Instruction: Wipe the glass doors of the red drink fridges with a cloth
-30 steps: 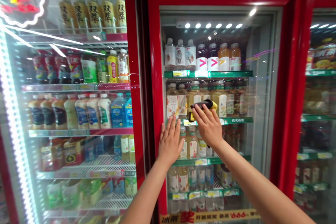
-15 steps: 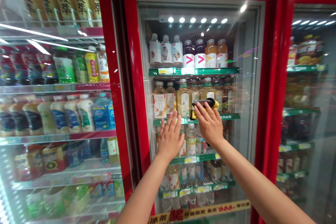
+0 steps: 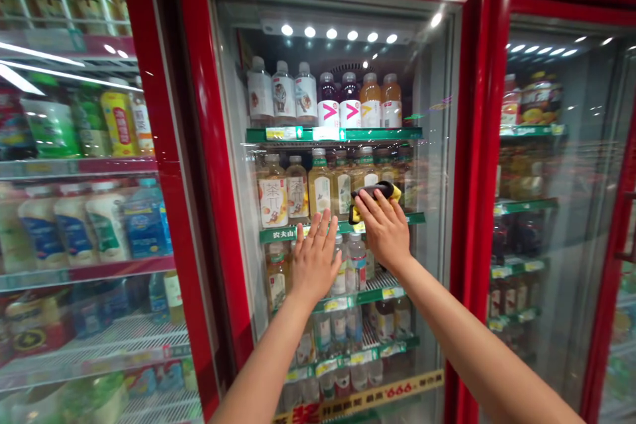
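A glass door (image 3: 432, 165) in a red frame stands in front of me, with shelves of bottled drinks behind it. My left hand (image 3: 315, 262) lies flat against or very near the glass, fingers stretched upward and holding nothing. To its right, my right hand (image 3: 385, 228) presses a yellow and black cloth (image 3: 382, 189) to the pane, level with the second shelf. The cloth sticks out above and beside the fingertips; the palm hides its remainder. Behind the hands stand tea bottles (image 3: 273, 195) and clear bottles (image 3: 356, 262).
To the left is another cooler with milk bottles (image 3: 102, 218) and other drinks, edged by a red post (image 3: 154, 146). A third glass-fronted cooler (image 3: 571, 212) stands at the right. A yellow printed strip (image 3: 368, 397) crosses the door's lower part.
The view has shifted to the right. Both hands have slid rightward relative to the bottles behind the glass, the cloth moving along under my right hand.
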The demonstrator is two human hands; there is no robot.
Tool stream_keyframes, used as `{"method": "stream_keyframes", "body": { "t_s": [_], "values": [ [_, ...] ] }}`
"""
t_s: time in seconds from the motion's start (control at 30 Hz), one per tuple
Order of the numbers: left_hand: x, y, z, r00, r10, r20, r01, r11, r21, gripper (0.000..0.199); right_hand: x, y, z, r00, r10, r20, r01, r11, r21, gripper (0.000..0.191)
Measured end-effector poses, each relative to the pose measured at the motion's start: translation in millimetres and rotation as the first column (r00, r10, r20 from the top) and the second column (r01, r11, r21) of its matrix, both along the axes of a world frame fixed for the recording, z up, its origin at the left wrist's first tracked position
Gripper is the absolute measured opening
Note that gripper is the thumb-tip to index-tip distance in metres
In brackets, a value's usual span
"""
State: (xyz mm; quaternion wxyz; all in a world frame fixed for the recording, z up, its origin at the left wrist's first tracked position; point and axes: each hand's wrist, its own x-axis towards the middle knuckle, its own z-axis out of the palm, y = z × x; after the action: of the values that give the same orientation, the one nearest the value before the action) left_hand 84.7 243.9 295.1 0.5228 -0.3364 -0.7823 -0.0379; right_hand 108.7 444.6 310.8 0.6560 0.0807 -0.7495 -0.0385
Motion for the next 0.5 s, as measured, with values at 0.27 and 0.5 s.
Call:
{"method": "stream_keyframes", "body": {
  "t_s": [0.27,0.5],
  "values": [
    [2.3,17.6,-3.7,1.000,-0.003,-0.017,0.003,1.000,0.000,0.084,1.4,22.1,-10.9,0.996,-0.067,-0.061,0.054,0.981,-0.187,0.062],
    [-1.1,32.6,2.0,0.998,-0.022,-0.057,0.023,1.000,0.012,0.083,-1.7,47.9,24.3,0.996,-0.081,-0.024,0.077,0.991,-0.111,0.060]
  ]
}}
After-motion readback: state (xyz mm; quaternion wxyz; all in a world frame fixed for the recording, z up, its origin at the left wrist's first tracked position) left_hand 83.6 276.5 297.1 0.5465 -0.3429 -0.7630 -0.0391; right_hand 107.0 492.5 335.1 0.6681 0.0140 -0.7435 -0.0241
